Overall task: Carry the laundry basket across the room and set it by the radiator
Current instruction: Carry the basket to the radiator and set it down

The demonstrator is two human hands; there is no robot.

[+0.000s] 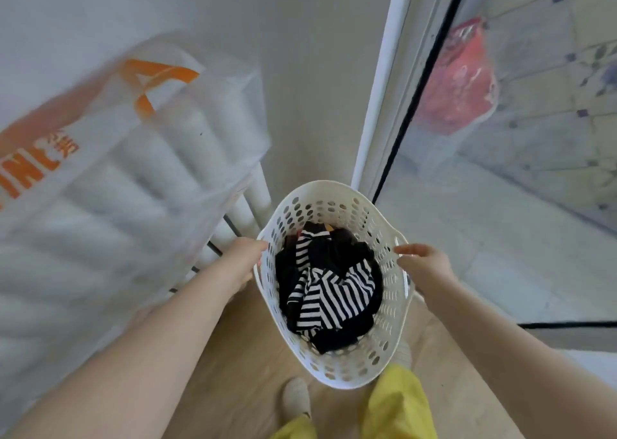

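Observation:
The white perforated laundry basket [337, 368] holds black and black-and-white striped clothes [334, 291]. It sits low in front of me, just right of the white radiator [257, 195], close to the wooden floor; whether it touches the floor I cannot tell. My left hand [242, 260] grips the basket's left rim, on the side nearest the radiator. My right hand [422, 266] is closed over the right rim at the handle slot, thumb pointing inward.
A translucent plastic bag with orange lettering [110, 158] lies over the radiator's top. A glass sliding door [500, 238] with a white frame [384, 81] stands right of the basket, a red bag [457, 78] behind it. My socked foot [295, 398] and yellow trousers [397, 405] are below the basket.

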